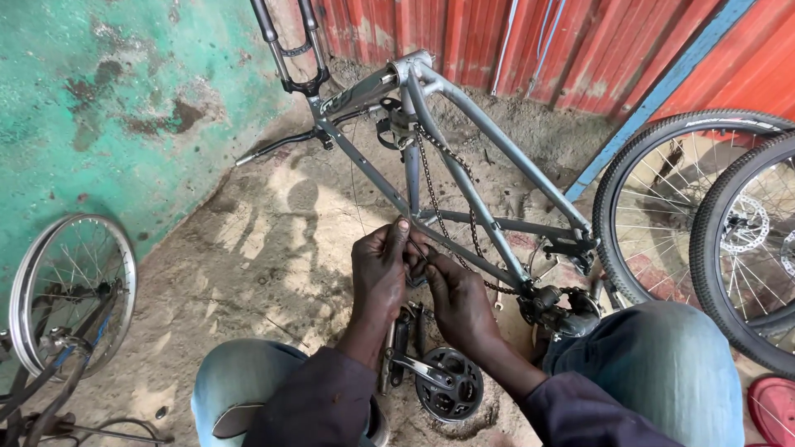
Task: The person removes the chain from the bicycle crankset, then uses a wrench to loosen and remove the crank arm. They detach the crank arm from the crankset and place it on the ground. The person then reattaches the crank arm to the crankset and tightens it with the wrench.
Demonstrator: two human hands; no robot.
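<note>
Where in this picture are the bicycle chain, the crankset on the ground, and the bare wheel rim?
bicycle chain [428, 178], head view, links hanging along the frame.
crankset [451, 396], head view, toothed chainring.
bare wheel rim [25, 277], head view, left metal edge.

Grey metal bicycle frame [464, 178] lies inverted on sandy ground, wheels removed; greasy dark chain [432, 194] hangs slack along its stays.

**Tight Quarters Around the Frame**

I am working my hands in against the grey bicycle frame [464, 178], which is lying across the dirt. Its slack chain [435, 194] is blocking the gap between the tubes. Just below the frame, a crankset [447, 389] is crowding my wrists. Right of the frame, two tyred wheels [704, 223] are closing that side off. Left of it, bare ground is lying open, out to a loose rim [70, 290].
</note>
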